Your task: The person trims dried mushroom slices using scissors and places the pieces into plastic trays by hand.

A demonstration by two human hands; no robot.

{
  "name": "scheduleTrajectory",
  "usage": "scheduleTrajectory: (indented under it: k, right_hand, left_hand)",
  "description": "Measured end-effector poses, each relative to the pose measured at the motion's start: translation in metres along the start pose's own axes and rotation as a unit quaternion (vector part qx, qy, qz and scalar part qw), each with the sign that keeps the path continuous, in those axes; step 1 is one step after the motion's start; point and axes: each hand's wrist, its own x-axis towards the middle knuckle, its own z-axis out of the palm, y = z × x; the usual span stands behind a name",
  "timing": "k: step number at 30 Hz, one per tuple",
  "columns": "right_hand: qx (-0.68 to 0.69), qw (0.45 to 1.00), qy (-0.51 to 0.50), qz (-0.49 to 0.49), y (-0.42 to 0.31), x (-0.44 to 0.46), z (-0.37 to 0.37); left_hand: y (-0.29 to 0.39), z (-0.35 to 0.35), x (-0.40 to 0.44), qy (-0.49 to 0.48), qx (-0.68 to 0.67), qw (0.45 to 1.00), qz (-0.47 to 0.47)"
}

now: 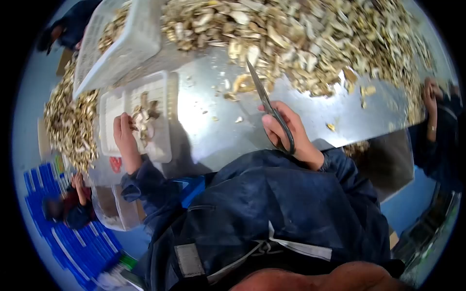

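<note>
My right hand [286,127] is closed round the dark handles of a pair of scissors [262,91], whose blades point up and away over the metal table [208,140]. My left hand [126,137] is over the left part of a shallow white tray [168,116], beside a small heap of mushroom slices [144,116] in it. Its fingers are bent together, and whatever they hold is too small to make out. A large pile of dried mushroom slices [310,39] covers the far side of the table.
A tall white basket [141,43] with slices stands behind the tray. More slices [73,121] lie at the left. A red item [115,164] is near the tray. Open containers [388,165] hang below the table edge. Other people stand at the right and left.
</note>
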Motion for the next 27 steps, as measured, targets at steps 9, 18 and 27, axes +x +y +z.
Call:
scheduleTrajectory:
  k: [9, 18, 27]
  right_hand:
    - [0.116, 0.993, -0.024, -0.003, 0.001, 0.005, -0.017]
    - [0.168, 0.985, -0.032, 0.005, -0.002, 0.002, -0.023]
    - [0.182, 0.982, -0.030, 0.030, -0.003, 0.002, -0.024]
  left_hand:
    - [0.064, 0.110, 0.012, -0.090, 0.076, 0.988, 0.104]
    - [0.125, 0.257, 0.003, -0.208, 0.128, 0.959, 0.143]
    - [0.104, 0.190, -0.001, -0.296, -0.262, 0.888, -0.235]
